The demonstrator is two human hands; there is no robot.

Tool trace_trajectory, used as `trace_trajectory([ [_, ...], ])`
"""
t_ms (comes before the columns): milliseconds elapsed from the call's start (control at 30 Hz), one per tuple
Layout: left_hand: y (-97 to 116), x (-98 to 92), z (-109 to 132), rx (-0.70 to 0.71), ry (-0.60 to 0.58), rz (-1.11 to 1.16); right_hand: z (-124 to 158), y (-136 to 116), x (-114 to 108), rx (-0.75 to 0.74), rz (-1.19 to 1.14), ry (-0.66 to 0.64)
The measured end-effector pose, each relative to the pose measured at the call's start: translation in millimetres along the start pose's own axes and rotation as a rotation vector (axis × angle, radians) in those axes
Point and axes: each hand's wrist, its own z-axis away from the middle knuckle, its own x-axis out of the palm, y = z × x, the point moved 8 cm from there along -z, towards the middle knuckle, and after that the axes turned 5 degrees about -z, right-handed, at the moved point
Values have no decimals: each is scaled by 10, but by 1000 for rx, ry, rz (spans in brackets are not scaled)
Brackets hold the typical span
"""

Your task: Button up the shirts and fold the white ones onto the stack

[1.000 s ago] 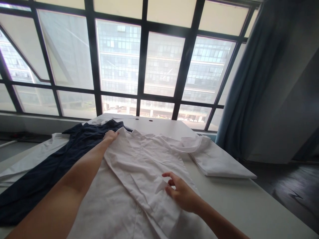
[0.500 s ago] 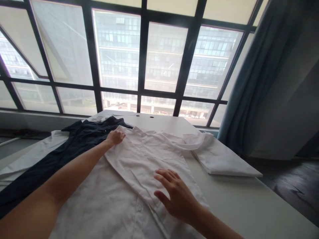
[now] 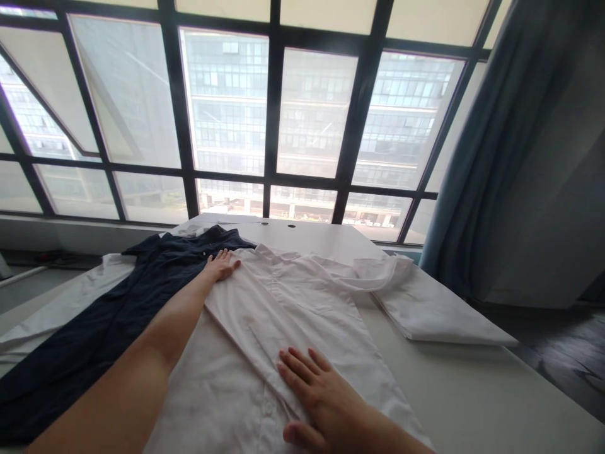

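A white button-up shirt (image 3: 302, 302) lies spread on the table, its collar toward the window and one sleeve folded in across its front. My left hand (image 3: 222, 265) rests at the shirt's left shoulder edge, fingers spread and flat, beside a dark navy shirt (image 3: 165, 271). Lower down, my right hand (image 3: 321, 397) lies over the folded sleeve with its fingers stretched out. Neither hand grips the cloth. The other white sleeve reaches out to the right, over a folded white cloth (image 3: 439, 309).
The white table (image 3: 454, 384) extends to the right and back, with two dark holes near its far edge. More white fabric (image 3: 70, 309) lies left of the navy shirt. Behind stand a large black-framed window (image 3: 271, 113) and a blue-grey curtain (image 3: 491, 157).
My left hand has let go of the shirt's shoulder and flattened onto it. My right hand has come down and nearer, from hovering to lying flat over the sleeve.
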Motion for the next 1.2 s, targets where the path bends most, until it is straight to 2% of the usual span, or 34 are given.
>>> trace_trajectory([
  [67, 39, -74, 82, -1, 67, -22, 6, -23, -4, 2, 2, -5],
  [167, 293, -127, 355, 164, 157, -71, 11, -51, -2, 9, 18, -7],
  [267, 535, -1, 695, 336, 75, -72, 5, -82, -8, 11, 62, 21],
  [333, 579, 111, 846, 371, -24, -50, -2, -111, -36, 2, 107, 68],
  [400, 537, 169, 882, 354, -73, -34, -4, -135, -90, -6, 145, 141],
  [533, 387, 131, 652, 292, -41, -16, 9, -140, -166, -3, 155, 237],
  [733, 238, 59, 70, 178, -6, -28, -2, -53, -55, 49, 71, 123],
  [900, 69, 119, -248, 57, -48, 20, -34, 67, 21, 56, 23, 81],
  [1067, -22, 76, -263, -50, -35, 38, -37, 80, 16, 56, -1, 60],
  [1200, 83, -54, 47, -45, 47, -9, -16, 21, -9, 82, -12, 56],
])
